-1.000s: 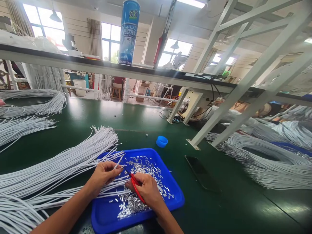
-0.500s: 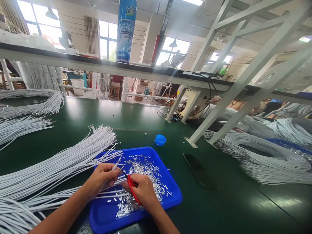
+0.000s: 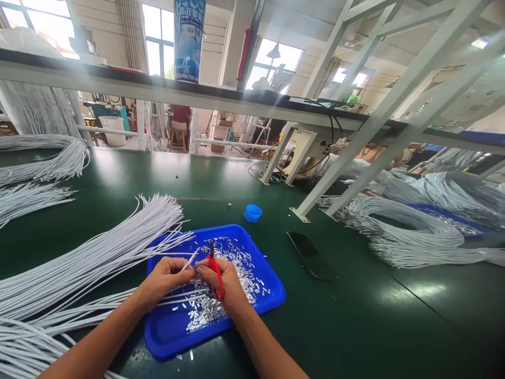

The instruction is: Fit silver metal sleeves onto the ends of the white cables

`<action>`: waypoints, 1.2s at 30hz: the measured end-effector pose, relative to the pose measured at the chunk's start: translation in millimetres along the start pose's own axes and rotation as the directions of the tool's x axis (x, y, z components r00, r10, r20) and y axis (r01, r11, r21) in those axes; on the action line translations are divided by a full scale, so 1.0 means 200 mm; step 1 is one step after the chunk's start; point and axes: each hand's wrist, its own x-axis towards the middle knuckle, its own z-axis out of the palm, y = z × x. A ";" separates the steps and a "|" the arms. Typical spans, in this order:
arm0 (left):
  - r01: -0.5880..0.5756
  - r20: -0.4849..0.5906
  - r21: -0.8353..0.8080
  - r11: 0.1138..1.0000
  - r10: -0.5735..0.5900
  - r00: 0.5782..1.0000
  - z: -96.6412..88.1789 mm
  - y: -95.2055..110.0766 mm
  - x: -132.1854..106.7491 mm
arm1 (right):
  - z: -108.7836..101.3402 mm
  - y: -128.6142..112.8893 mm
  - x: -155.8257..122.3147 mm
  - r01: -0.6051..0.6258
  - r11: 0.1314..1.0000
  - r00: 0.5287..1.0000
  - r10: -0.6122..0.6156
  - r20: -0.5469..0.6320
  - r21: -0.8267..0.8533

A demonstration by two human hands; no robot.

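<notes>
Green bench, blue tray under both hands: L hand pinched a cord near its end, axis slanting up-right twd R hand, just beside, clenched round upright red snips.

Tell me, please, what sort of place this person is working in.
Most likely a small factory's assembly line. A long green workbench carries big bundles of white cords, a blue tray holds many small metal tips, and the left hand pinches one cord while the right hand grips a red-handled tool.
</notes>
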 end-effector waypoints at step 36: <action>0.005 -0.211 -0.100 0.995 -0.026 0.977 0.00 0.08 0.08 | -0.15 -0.01 0.01 0.033 0.890 0.999 -0.028 0.018 -0.455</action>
